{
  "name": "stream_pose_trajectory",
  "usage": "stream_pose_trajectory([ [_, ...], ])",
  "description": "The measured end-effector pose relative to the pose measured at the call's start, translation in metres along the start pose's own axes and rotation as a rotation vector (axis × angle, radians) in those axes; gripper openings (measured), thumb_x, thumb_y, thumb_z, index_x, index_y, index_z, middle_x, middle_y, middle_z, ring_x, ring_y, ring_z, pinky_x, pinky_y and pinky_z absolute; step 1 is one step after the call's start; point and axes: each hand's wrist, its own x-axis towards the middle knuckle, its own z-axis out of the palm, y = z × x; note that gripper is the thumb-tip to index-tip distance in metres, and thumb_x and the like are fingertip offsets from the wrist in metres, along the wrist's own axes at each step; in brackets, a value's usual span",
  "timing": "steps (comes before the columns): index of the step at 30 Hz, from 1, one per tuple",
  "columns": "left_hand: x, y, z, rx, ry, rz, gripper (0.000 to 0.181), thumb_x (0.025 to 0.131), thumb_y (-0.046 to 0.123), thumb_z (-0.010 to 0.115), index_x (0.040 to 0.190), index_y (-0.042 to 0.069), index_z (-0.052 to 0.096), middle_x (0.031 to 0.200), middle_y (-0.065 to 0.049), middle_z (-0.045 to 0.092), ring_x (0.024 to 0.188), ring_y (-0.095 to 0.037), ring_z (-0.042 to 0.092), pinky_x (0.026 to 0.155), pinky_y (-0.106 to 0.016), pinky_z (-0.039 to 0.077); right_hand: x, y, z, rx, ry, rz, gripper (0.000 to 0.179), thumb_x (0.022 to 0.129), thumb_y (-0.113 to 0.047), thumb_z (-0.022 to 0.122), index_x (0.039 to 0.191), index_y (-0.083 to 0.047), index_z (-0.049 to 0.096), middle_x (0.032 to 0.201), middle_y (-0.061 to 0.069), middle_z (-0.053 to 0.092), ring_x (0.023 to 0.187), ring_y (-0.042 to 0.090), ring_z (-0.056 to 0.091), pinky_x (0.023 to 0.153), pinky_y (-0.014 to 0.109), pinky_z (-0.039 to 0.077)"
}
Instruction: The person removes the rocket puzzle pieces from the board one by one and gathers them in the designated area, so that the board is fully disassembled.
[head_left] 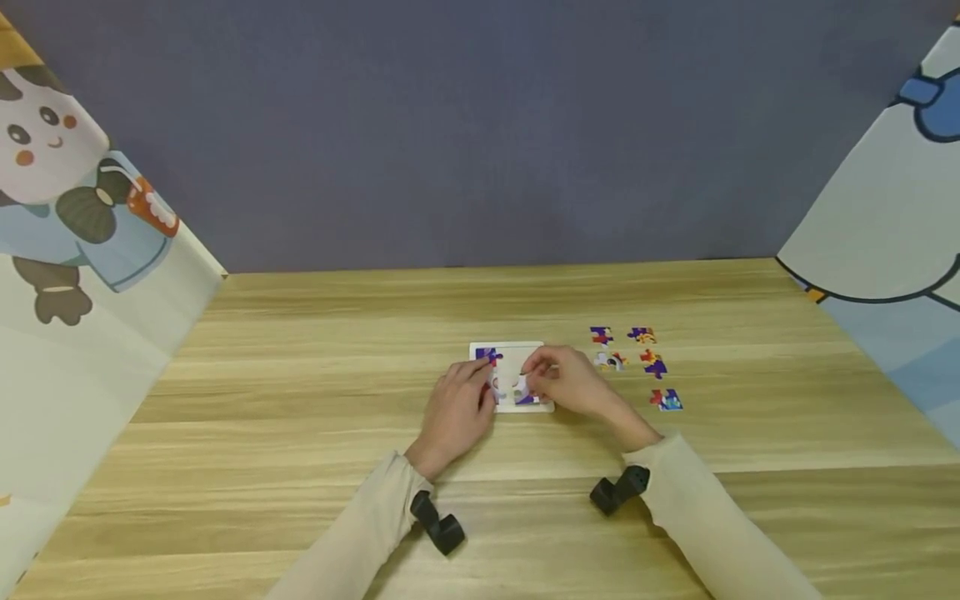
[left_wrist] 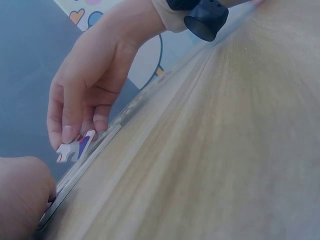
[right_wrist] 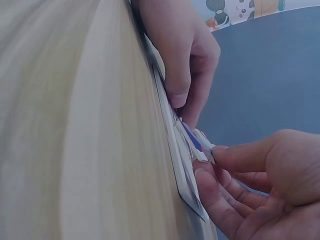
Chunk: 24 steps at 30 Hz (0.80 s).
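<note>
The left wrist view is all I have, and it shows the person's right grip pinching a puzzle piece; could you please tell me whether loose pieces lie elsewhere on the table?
Observer: Yes, the head view shows five loose pieces on the table, to the right of the white tray.
Operator: Thank you; at which part of the tray is the right grip holding the pinched piece?
Observer: At its near right part, as the head view shows.
Operator: And could you tell me where the fingertips of the left grip are, please?
Observer: They rest at the tray's left side, where pieces with purple on them show.
</note>
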Motion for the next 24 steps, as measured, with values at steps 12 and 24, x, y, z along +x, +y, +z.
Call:
stream_pose_trajectory([
  [12,-0.001,-0.001,0.002,0.010,0.005,0.003,0.036,0.089,0.014,0.056,0.122,-0.001,0.063,0.131,-0.011,0.059,0.118,-0.028,0.054,0.098,-0.044,0.045,-0.012,0.012,-0.012,-0.010,0.022,0.012,0.012,0.087,0.002,0.059,0.098,0.003,0.063,0.082,0.012,0.062,0.065,0.015,0.061,0.058,0.025,0.054],
  [24,-0.001,0.000,0.000,0.011,-0.003,-0.008,0.036,0.090,0.014,0.056,0.122,0.000,0.062,0.132,-0.010,0.059,0.118,-0.028,0.054,0.098,-0.043,0.045,-0.027,0.022,-0.029,-0.024,0.032,0.040,0.014,0.089,0.002,0.058,0.102,0.006,0.061,0.087,0.014,0.061,0.069,0.014,0.062,0.061,0.024,0.056],
])
